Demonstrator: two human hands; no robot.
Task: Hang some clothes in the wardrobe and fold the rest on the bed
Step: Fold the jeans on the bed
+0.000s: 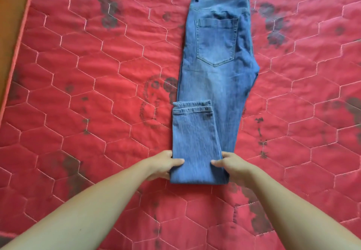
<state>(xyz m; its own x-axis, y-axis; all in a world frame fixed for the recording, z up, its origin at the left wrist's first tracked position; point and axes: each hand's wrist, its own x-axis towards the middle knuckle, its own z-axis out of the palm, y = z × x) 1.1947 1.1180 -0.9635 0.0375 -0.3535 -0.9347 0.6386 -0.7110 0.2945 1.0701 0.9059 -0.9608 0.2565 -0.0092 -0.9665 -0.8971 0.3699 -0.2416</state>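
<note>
A red quilted bed (pixel 78 73) with hexagon stitching and dark stains fills the view. An orange-brown strip (pixel 11 5) runs beyond its left edge. Blue jeans (pixel 216 54) lie flat on the bed at centre, waistband far, back pocket up, leg ends folded back over the legs. The left grip (pixel 166 164) and right grip (pixel 228 164) each pinch one side of the near fold, thumbs on top.

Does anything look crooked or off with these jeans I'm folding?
On the jeans, the folded-up legs sit shifted left, leaving the layer beneath uncovered on the right. The left hand and right hand grip the fold. Dark blotches mark the mattress; stain or print, unclear.
</note>
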